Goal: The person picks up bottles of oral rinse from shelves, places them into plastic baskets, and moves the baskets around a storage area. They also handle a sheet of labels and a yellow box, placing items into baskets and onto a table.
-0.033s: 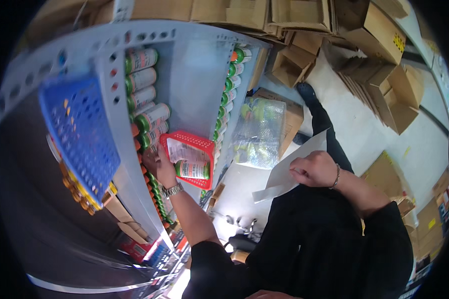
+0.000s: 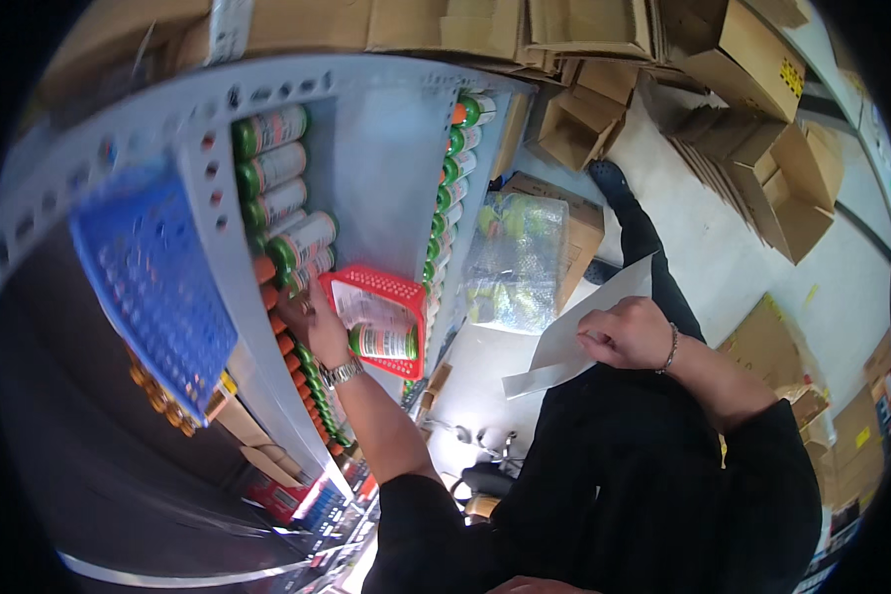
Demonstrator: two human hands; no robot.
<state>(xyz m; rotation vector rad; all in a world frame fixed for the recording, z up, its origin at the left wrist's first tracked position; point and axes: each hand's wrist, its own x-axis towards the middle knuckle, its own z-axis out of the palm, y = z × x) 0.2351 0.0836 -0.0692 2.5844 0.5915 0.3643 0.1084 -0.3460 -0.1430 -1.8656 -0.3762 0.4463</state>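
Note:
My left hand (image 2: 314,325), wearing a metal watch, is at the shelf beside the near left rim of a red plastic basket (image 2: 380,284). Its thumb and fingers look spread, close to the lower end of a green bottle (image 2: 305,238) with a pale label. Whether they touch it is unclear. Inside the basket lie another green bottle (image 2: 384,342) and a printed paper (image 2: 368,303). To the right, my right hand (image 2: 626,335), with a bracelet on the wrist, pinches a white sheet of paper (image 2: 604,309) above my lap.
Perforated grey metal shelving (image 2: 203,188) runs along the left, with a blue basket (image 2: 158,287) fixed in front. More green bottles (image 2: 448,198) line the shelf's right side. A bubble-wrapped pack (image 2: 515,262) leans against a carton on the floor. Open cardboard boxes (image 2: 792,193) stand farther right.
The view has shifted slightly, so the shelf and blue basket appear a little farther left. My left hand's fingers have moved a touch; my right hand still pinches the sheet.

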